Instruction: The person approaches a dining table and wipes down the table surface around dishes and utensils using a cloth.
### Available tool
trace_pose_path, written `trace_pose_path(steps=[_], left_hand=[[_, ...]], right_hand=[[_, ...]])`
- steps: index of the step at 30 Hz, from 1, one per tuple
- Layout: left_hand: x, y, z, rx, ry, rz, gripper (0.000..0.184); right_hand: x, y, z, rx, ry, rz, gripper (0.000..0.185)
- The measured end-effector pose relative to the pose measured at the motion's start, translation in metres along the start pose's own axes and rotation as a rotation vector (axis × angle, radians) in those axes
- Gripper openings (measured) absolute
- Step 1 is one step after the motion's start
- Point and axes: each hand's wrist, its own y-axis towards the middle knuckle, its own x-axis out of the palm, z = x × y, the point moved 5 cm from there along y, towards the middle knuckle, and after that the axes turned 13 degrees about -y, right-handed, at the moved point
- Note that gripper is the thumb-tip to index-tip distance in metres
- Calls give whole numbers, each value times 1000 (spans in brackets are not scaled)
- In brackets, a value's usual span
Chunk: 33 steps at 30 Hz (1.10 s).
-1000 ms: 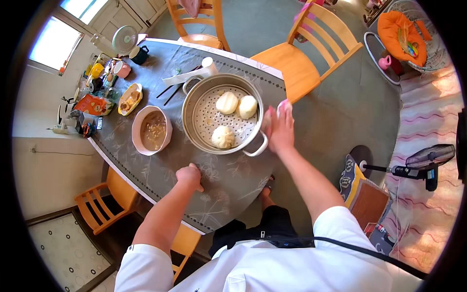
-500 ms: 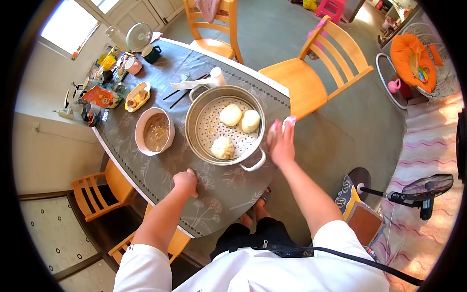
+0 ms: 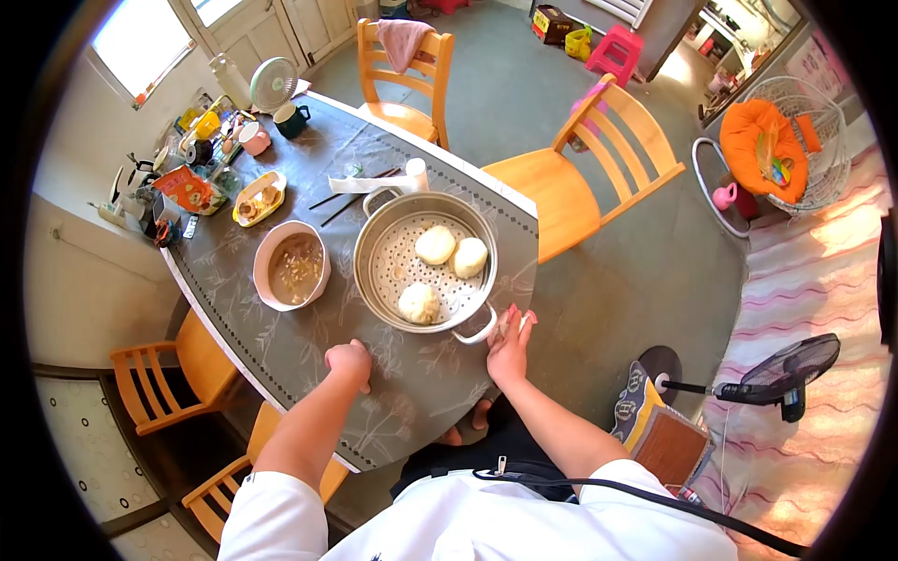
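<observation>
A wide metal steamer pot [image 3: 365,280] stands on the table with its perforated tray [image 3: 393,251] showing. Three pale buns [image 3: 435,245] lie on the tray, two together and one nearer me. My left hand [image 3: 349,363] rests as a closed fist on the tablecloth, left of and below the pot, with nothing visible in it. At the table's right edge, just beside the pot's near handle [image 3: 479,329], is my right hand [image 3: 508,355]. Its fingers are bent around a small whitish bit that I cannot make out; contact with the handle is unclear.
Left of the pot stands a pink bowl [image 3: 266,280] of brownish soup. Beyond are a yellow-rimmed dish [image 3: 245,213], chopsticks [image 3: 341,210], a paper roll [image 3: 417,174], mugs [image 3: 291,122] and clutter. Wooden chairs [image 3: 552,192] surround the table; a standing fan [image 3: 786,374] is at right.
My right hand has moved left and toward me, from beyond the table edge to beside the pot's handle. My left fist stays on the table. The view has shifted slightly.
</observation>
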Motion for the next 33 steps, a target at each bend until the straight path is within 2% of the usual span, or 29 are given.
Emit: trace_pose_path(steps=[2,5,7,10,13,14,17,20,23,24,27,30,32,33], left_hand=[[-5,3,1,-19,-10,12,108],[5,9,-2,-50,-31,10,103],[5,13,-1,-90,-53,2,100],[8,17,0,-150,-99,-22,79],[33,32,-1,-191,-27,147,56],[22,24,2,-189,-79,118,29],[46,38,-2,-252,-67,199,18],[50,37,0,-314,-77,213,17],[60,48,-2,-375,-96,232,19],[63,49,-3,-392,-105,241,19],[66,50,-2,-405,-111,292,20],[63,41,-3,-393,-183,374,16],[50,13,3,-396,-270,418,21],[53,-1,13,-465,-367,447,25]], right_hand=[[4,21,4,-22,41,73,70],[-3,89,8,59,-76,-21,71],[-7,138,9,-86,-180,41,68],[-4,218,9,-233,-377,5,67],[-16,290,-19,-398,-445,-116,67],[-7,311,-20,-513,-463,-58,65],[17,370,-49,-554,-360,-392,63],[51,411,-57,-362,-212,-722,62],[71,412,-29,-396,-96,-665,61],[50,404,-25,-312,-34,-748,60],[34,390,30,-246,137,-830,54],[29,378,48,-37,438,-892,48],[30,389,41,-29,343,-905,44],[33,391,37,-23,297,-923,42]])
